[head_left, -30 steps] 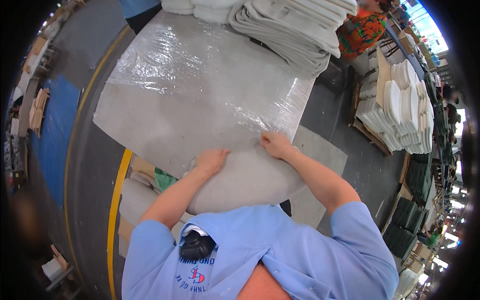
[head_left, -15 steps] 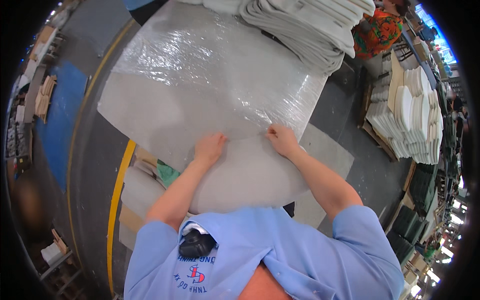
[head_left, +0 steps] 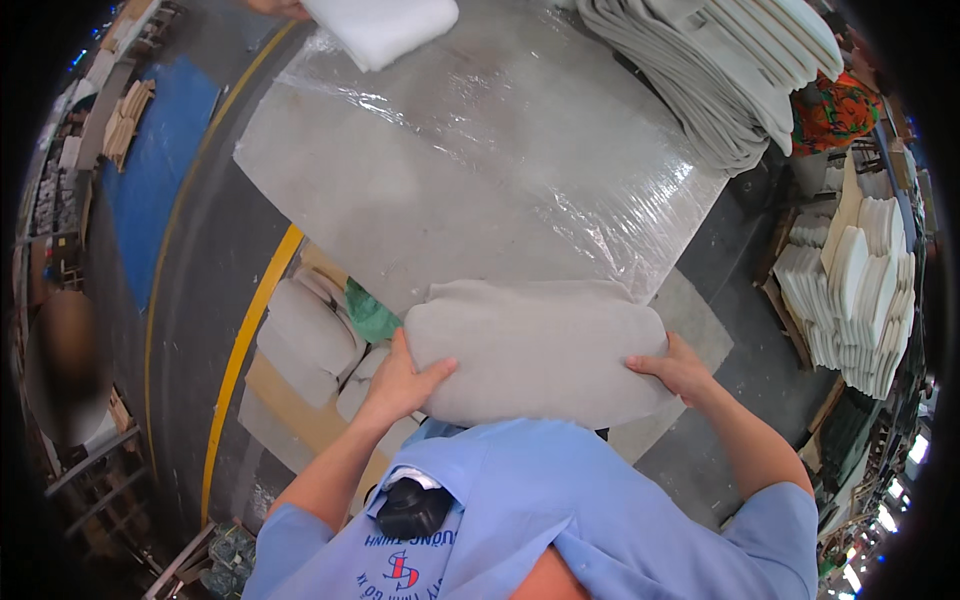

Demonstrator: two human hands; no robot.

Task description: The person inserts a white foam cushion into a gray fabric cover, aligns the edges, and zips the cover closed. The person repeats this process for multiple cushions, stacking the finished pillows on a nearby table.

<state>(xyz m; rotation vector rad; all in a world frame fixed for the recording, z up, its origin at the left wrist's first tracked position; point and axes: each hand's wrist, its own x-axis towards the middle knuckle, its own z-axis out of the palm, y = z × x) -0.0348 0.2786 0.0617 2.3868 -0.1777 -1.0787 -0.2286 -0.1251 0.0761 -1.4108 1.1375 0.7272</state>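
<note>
A grey fabric-covered cushion [head_left: 540,350] with rounded ends is held in front of my body, at the near edge of the table. My left hand [head_left: 405,380] grips its left end, thumb on top and fingers underneath. On the opposite end my right hand [head_left: 672,368] has the same hold, thumb on the upper face. The far edge of the cushion meets the table [head_left: 430,200], whose top is covered in clear plastic film. The undersides of both hands' grips are hidden.
A co-worker's hand [head_left: 280,8] is by folded white padding [head_left: 385,25] at the far left. Grey covers [head_left: 690,90] are stacked at the far right. More grey cushions [head_left: 310,325] and green cloth [head_left: 370,313] lie below the table's left side. White panels [head_left: 850,290] stand stacked at right.
My hands have moved apart, from pinching the fabric at the cushion's far edge to gripping its two ends. The cushion has turned over or tilted. White padding and a co-worker's hand have appeared.
</note>
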